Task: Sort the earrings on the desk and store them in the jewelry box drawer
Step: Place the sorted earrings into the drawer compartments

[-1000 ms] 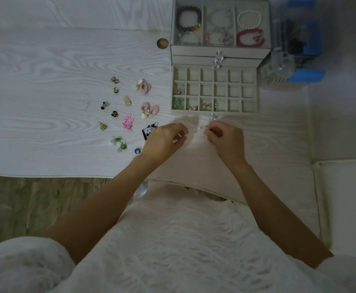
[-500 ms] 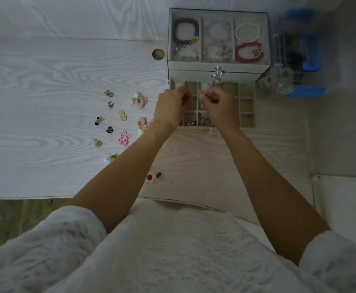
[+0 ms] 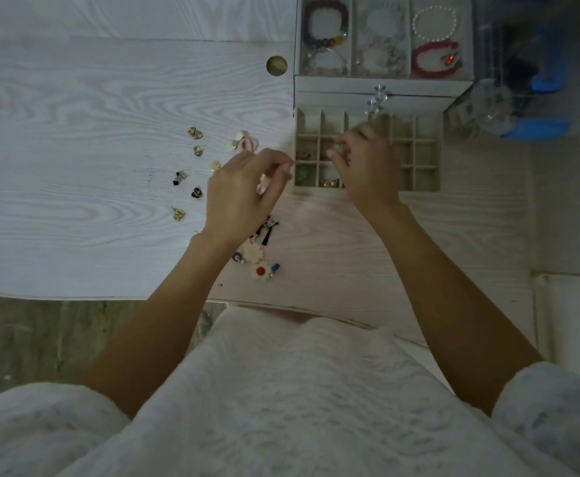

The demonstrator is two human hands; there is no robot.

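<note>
The right hand hovers over the open drawer with curled fingers; whether it pinches an earring I cannot tell. The left hand, curled too, is beside the drawer above the loose earrings on the desk. The step seems to be placing; next needs a free cell. The drawer's long axis runs left-right, opening toward the person.

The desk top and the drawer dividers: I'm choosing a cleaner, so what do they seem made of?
The desk looks like whitewashed wood or a wood-print laminate with a matte finish: broad swirling grain lines run across it. Which of the two cannot be told. The drawer dividers look lined with beige velvet or flocked fabric: soft, dull, with no shine. That is a guess in this dim light.
</note>
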